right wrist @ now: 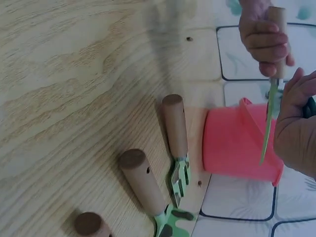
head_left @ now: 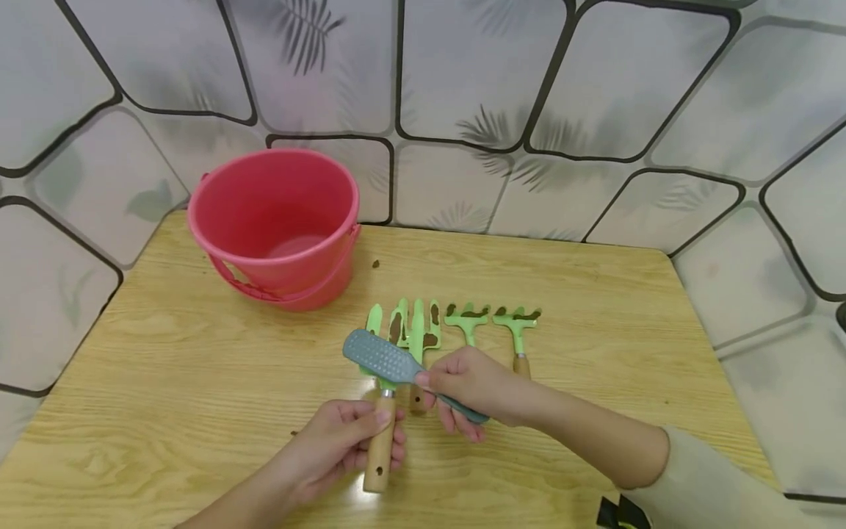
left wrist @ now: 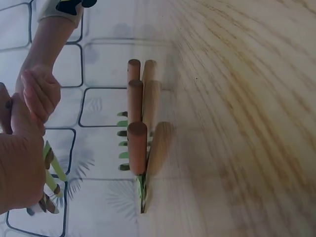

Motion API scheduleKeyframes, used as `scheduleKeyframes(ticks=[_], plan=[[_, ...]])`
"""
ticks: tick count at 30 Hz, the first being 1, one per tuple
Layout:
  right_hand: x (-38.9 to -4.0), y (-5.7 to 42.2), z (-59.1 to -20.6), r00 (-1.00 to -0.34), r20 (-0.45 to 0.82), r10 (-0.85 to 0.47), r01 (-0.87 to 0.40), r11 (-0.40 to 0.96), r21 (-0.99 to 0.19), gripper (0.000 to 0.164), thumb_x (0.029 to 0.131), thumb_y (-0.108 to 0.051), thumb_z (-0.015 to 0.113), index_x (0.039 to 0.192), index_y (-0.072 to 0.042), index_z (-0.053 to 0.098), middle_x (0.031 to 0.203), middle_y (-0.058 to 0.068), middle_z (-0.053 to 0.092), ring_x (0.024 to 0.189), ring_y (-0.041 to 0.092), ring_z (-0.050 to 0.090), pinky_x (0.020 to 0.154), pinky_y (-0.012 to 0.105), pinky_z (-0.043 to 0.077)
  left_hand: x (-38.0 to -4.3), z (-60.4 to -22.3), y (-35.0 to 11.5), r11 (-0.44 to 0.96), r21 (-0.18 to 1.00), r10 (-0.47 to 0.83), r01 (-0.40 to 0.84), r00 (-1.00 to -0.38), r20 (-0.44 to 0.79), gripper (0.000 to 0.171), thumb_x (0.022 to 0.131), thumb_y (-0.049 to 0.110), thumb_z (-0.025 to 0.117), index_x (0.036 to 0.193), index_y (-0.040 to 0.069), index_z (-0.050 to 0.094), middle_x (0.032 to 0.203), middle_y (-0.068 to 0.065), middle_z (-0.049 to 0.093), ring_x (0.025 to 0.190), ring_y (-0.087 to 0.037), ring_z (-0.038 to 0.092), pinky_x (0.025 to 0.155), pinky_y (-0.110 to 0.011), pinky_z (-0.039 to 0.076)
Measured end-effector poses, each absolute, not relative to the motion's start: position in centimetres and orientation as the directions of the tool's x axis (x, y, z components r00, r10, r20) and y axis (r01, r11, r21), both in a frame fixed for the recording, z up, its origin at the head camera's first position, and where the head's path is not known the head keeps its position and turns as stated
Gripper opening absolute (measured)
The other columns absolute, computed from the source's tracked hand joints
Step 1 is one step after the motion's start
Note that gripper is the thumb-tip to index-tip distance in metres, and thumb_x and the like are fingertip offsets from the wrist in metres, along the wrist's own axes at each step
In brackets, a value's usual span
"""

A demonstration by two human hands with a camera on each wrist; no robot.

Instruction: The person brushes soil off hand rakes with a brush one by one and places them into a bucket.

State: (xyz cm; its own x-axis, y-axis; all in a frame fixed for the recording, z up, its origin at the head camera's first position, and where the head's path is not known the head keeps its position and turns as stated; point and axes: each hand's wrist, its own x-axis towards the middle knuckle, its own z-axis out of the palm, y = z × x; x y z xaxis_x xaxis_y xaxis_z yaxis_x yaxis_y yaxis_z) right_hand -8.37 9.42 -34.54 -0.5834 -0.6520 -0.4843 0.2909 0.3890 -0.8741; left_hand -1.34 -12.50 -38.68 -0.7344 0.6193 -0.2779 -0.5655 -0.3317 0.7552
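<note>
My left hand [head_left: 344, 441] grips the wooden handle of a green garden hand fork [head_left: 379, 459], with its prongs pointing away from me. In my right hand [head_left: 479, 386] is a blue-grey brush [head_left: 380, 355], held by its slim handle. The brush head lies across the fork's prongs in the head view and hides part of them; whether they touch I cannot tell. Brown patches mark the prongs in the left wrist view. Behind the hands, another green hand fork [head_left: 416, 342] and two small rakes [head_left: 468, 318] [head_left: 518, 319] lie side by side on the table, also brown-patched.
A pink bucket [head_left: 324, 283] stands at the table's back left, its handle hanging down the front. Small dark specks [head_left: 376, 263] dot the wooden table [head_left: 165, 367]. A patterned wall [head_left: 449, 184] rises behind the table.
</note>
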Motion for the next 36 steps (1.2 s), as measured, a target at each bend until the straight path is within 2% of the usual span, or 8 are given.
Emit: scheduleKeyframes(ticks=[8,18,22,27,32,36], plan=[[-11.4,6.5,-34.0,-0.662,-0.5,-0.558,0.337,0.375,-0.864,0.035,0.1,-0.024,0.047,0.082,0.003,0.06,0.053,0.006,0.058,0.034,0.009,0.047,0.033,0.021,0.04,-1.7,-39.1,-10.8,-0.345,0.706,0.599,-0.618,-0.724,-0.341,0.037,0.095,0.018,0.057,0.115,-0.014,0.051,0.089,-0.005,0.069,0.083,-0.013,0.069,0.085,-0.033,0.056],[-12.1,6.7,-31.0,-0.671,-0.487,-0.559,0.344,0.347,-0.872,0.038,0.099,-0.027,0.049,0.086,0.007,0.06,0.052,0.006,0.056,0.033,0.01,0.045,0.032,0.022,0.037,-1.5,-39.2,-10.7,-0.375,0.702,0.612,-0.606,-0.73,-0.303,0.047,0.096,0.022,0.055,0.123,-0.016,0.047,0.091,-0.005,0.07,0.086,-0.014,0.07,0.084,-0.032,0.056],[-11.5,8.2,-30.7,-0.667,-0.491,-0.56,0.331,0.368,-0.869,0.039,0.099,-0.027,0.049,0.087,0.008,0.059,0.052,0.006,0.056,0.032,0.01,0.046,0.032,0.022,0.038,-1.4,-39.2,-10.9,-0.417,0.699,0.614,-0.581,-0.747,-0.254,0.04,0.097,0.02,0.053,0.121,-0.012,0.051,0.091,-0.005,0.071,0.085,-0.014,0.07,0.084,-0.032,0.056],[-10.8,10.6,-30.4,-0.647,-0.49,-0.585,0.323,0.371,-0.87,0.038,0.1,-0.028,0.048,0.085,0.006,0.058,0.053,0.006,0.057,0.032,0.01,0.046,0.031,0.022,0.038,-1.5,-39.1,-11.1,-0.449,0.689,0.615,-0.57,-0.756,-0.225,0.026,0.098,0.019,0.052,0.111,-0.002,0.059,0.092,-0.005,0.071,0.085,-0.015,0.07,0.083,-0.03,0.056],[-10.1,12.6,-29.9,-0.629,-0.498,-0.597,0.332,0.373,-0.867,0.038,0.099,-0.029,0.049,0.084,0.004,0.056,0.053,0.006,0.057,0.032,0.009,0.046,0.03,0.021,0.038,-1.8,-39.1,-11.6,-0.45,0.694,0.617,-0.563,-0.757,-0.214,0.022,0.099,0.019,0.05,0.109,0.003,0.061,0.094,-0.004,0.071,0.087,-0.015,0.07,0.084,-0.029,0.056],[-9.2,13.5,-29.8,-0.611,-0.509,-0.606,0.341,0.379,-0.86,0.038,0.099,-0.029,0.05,0.083,0.004,0.056,0.054,0.005,0.057,0.031,0.008,0.045,0.03,0.021,0.038,-2.0,-39.1,-12.1,-0.441,0.708,0.603,-0.552,-0.766,-0.222,0.024,0.099,0.02,0.051,0.111,0.002,0.06,0.094,-0.004,0.071,0.088,-0.016,0.07,0.083,-0.03,0.056]])
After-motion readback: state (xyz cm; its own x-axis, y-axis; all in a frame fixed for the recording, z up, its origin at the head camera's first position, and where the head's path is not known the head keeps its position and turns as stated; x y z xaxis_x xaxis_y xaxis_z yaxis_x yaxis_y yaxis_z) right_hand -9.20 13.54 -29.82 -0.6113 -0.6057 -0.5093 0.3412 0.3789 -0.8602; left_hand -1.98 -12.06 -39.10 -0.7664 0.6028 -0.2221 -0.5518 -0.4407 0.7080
